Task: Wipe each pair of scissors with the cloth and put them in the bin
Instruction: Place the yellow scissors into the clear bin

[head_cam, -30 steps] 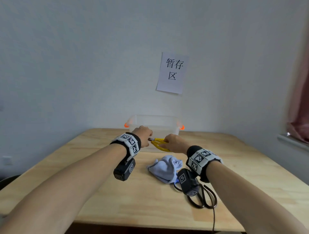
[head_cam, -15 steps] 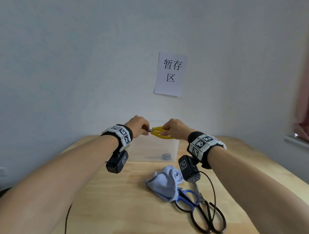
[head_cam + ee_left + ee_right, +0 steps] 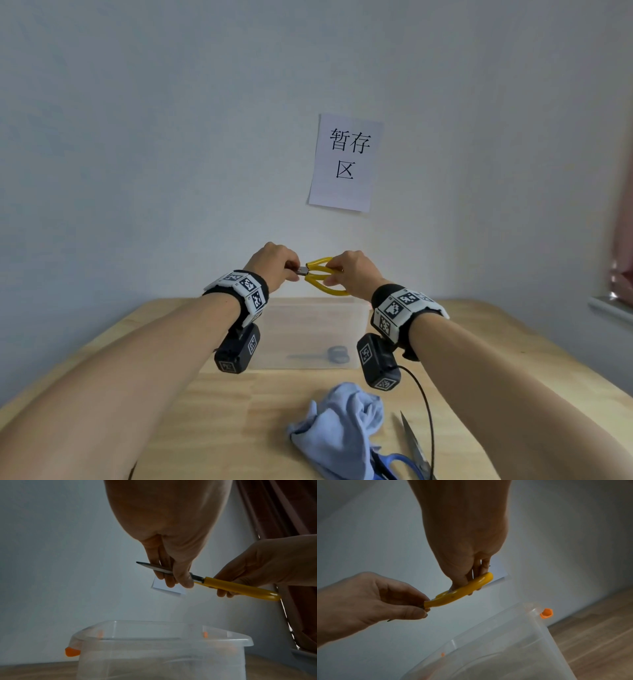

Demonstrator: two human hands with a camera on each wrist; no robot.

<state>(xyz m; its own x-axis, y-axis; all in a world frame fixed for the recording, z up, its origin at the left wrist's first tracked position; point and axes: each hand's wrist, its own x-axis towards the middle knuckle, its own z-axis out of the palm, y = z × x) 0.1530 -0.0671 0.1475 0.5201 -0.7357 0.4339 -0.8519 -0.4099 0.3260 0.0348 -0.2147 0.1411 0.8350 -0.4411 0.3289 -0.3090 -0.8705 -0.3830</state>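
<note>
Head view, frame center: left hand (image 3: 274, 262) pinches the blades and right hand (image 3: 352, 274) grips the handles of the yellow scissors (image 3: 322, 275), raised above the bin (image 3: 308, 329); uneven release could tip them, blades nicking fingers.

A wooden table (image 3: 205, 411) is standing against the wall. A clear plastic bin (image 3: 308, 329) is sitting at its back, while a blue cloth (image 3: 339, 431), blue-handled scissors (image 3: 397, 464) and another pair (image 3: 412, 442) are lying near the front.
</note>
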